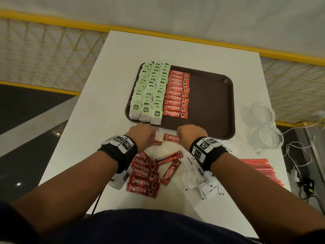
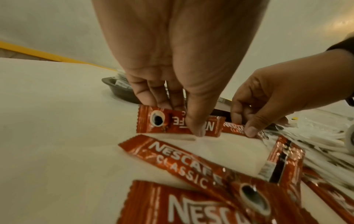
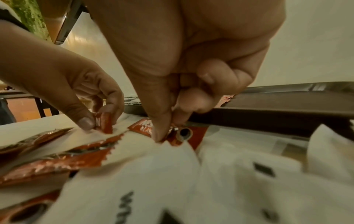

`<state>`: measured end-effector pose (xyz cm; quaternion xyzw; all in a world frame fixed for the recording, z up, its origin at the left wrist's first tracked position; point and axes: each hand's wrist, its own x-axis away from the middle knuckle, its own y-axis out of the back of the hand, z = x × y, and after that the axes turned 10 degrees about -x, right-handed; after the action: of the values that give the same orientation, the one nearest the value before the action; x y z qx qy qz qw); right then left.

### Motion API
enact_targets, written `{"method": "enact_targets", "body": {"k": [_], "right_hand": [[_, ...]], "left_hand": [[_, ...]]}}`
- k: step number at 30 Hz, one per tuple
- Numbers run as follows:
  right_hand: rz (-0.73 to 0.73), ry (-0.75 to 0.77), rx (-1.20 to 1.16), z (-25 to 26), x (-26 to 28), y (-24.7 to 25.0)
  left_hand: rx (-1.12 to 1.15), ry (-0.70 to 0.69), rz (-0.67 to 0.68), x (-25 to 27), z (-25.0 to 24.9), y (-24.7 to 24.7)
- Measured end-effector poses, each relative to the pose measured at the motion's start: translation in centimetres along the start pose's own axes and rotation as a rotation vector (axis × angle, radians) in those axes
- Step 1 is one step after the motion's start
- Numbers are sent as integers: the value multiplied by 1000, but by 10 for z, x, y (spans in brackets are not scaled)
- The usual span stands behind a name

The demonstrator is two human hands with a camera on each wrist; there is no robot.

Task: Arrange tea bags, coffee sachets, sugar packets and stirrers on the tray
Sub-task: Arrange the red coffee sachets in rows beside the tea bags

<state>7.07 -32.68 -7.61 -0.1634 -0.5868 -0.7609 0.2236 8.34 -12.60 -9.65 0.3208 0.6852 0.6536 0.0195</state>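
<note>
Both hands work at the tray's (image 1: 211, 95) six o'clock edge. The left hand (image 1: 140, 133) pinches one coffee sachet (image 2: 162, 121) between thumb and fingers (image 2: 164, 98), low over the desk (image 1: 109, 95). The right hand (image 1: 190, 133) pinches a second sachet (image 1: 171, 137) just beside it. On the tray, tea bags (image 1: 149, 92) fill the nine o'clock side, coffee sachets in a column (image 1: 177, 95) beside them. More sachets (image 1: 144, 176), sugar packets (image 1: 198, 180) and stirrers (image 1: 260, 166) lie nearer the person.
</note>
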Motion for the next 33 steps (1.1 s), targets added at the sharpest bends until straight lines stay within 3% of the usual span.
{"method": "enact_targets", "body": {"k": [6, 10, 14, 18, 27, 33], "right_hand": [[25, 98, -132, -1, -1, 12], [-20, 152, -318, 0, 1, 22], [-75, 73, -470, -7, -8, 31], [-114, -58, -469, -20, -24, 38], [8, -213, -390, -12, -62, 42], [-96, -202, -382, -15, -73, 31]], "left_hand": [[470, 80, -61, 3, 11, 9], [670, 56, -61, 0, 1, 21], [613, 68, -74, -9, -5, 25], [865, 218, -64, -14, -5, 33], [720, 157, -97, -20, 15, 39], [697, 176, -157, -20, 20, 39]]}}
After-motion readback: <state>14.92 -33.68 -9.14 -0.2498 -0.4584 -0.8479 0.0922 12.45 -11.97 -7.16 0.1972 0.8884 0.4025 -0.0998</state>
